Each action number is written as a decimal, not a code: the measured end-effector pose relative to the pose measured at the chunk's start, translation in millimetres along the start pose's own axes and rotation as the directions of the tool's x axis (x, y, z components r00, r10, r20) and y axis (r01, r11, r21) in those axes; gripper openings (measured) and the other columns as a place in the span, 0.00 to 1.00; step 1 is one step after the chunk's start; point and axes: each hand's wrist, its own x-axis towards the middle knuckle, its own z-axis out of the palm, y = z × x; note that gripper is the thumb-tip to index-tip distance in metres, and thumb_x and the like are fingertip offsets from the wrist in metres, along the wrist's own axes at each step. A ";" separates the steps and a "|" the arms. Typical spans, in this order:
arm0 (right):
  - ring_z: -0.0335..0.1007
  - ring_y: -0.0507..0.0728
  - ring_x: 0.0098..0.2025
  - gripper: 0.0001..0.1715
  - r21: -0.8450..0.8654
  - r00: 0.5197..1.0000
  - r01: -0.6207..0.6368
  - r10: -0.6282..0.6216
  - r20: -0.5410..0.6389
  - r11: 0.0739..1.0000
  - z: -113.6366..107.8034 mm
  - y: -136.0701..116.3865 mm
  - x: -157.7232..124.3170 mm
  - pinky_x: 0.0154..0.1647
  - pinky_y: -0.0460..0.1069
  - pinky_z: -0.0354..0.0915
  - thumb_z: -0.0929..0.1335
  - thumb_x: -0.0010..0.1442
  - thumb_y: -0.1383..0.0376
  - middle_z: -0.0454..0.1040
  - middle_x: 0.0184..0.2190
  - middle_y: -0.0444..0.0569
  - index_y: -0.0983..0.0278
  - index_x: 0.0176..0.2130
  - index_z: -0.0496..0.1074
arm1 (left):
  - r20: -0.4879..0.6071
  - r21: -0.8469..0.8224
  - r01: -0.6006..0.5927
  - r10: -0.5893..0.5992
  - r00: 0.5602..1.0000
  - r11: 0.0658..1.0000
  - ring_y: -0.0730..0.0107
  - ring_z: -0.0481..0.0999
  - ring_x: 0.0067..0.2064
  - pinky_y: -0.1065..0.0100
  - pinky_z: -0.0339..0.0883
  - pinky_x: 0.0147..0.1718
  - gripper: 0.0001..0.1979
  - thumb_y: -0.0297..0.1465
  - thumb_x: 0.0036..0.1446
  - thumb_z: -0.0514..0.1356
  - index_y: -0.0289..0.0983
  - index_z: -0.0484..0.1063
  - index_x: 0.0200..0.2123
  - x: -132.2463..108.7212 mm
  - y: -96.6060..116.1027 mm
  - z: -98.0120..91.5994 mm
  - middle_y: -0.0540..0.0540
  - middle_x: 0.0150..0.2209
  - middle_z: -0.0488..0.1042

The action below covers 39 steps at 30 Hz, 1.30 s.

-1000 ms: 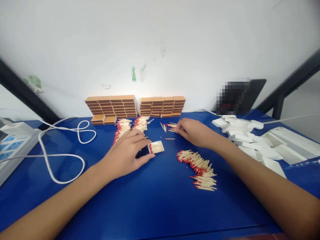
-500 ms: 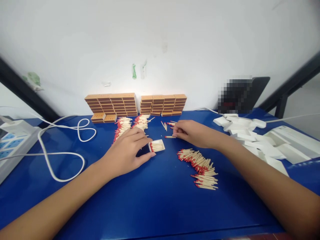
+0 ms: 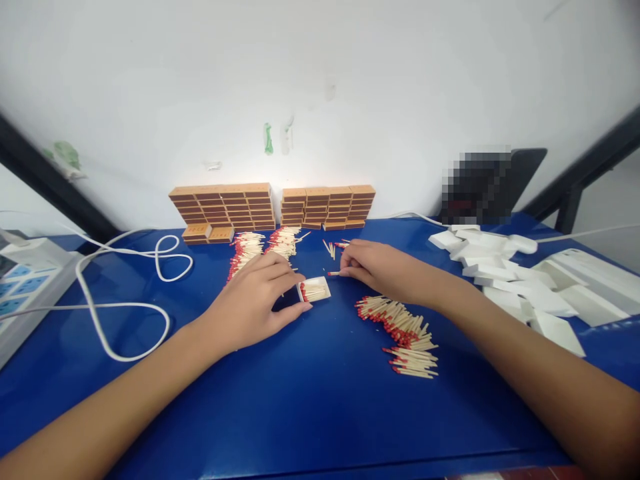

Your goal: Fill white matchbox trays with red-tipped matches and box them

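Observation:
With thumb and fingers, my left hand (image 3: 265, 293) grips the left end of a small white matchbox tray (image 3: 326, 283) on the blue table. Red-headed matches (image 3: 315, 291) lie inside the tray. Beyond it to the right, my right hand (image 3: 373, 263) pinches a single match (image 3: 334, 273), its red head pointing left. A few loose matches (image 3: 329, 249) lie just behind that hand. Nearer to me on the right is a curved pile of matches (image 3: 400, 327). Two more heaps, a left one (image 3: 247, 248) and a right one (image 3: 283, 241), stretch behind my left hand, which partly covers them.
Closed matchboxes stand in a left stack (image 3: 225, 207) and a right stack (image 3: 327, 207) against the wall. White empty trays (image 3: 500, 260) are piled at right beside a dark, partly blurred object (image 3: 520, 180). A white cable (image 3: 100, 327) and power strip (image 3: 25, 293) occupy the left.
My right hand has moved slightly left with the match, towards the tray. My left hand stays on the tray. The whole view has shifted a little.

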 end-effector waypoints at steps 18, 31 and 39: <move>0.70 0.55 0.35 0.08 0.114 0.954 0.061 -0.025 -0.297 0.992 17.9 -19.8 0.0 0.37 0.50 0.60 0.69 0.71 0.64 0.75 0.35 0.47 0.62 0.38 0.76 | 0.001 -0.001 -0.010 0.010 1.000 1.000 0.52 0.77 0.53 0.49 0.74 0.55 0.16 0.39 0.68 0.66 0.34 0.80 0.52 0.7 1.8 0.3 0.41 0.43 0.81; 0.76 0.61 0.43 0.07 -0.068 0.895 -0.374 0.341 -0.287 0.925 28.2 -8.7 27.2 0.40 0.53 0.62 0.69 0.69 0.63 0.80 0.43 0.54 0.62 0.39 0.77 | -0.012 -0.007 -0.009 0.009 1.000 1.000 0.52 0.77 0.52 0.50 0.75 0.55 0.15 0.38 0.68 0.66 0.36 0.80 0.51 1.1 1.6 0.1 0.40 0.42 0.81; 0.78 0.64 0.48 0.11 -0.154 0.920 -0.380 0.355 -0.169 0.912 21.3 -9.8 18.4 0.44 0.53 0.64 0.64 0.75 0.65 0.79 0.50 0.60 0.65 0.44 0.75 | -0.012 0.006 -0.004 0.005 1.000 1.000 0.53 0.77 0.51 0.51 0.75 0.54 0.15 0.40 0.68 0.66 0.36 0.80 0.52 0.9 1.2 0.8 0.41 0.42 0.81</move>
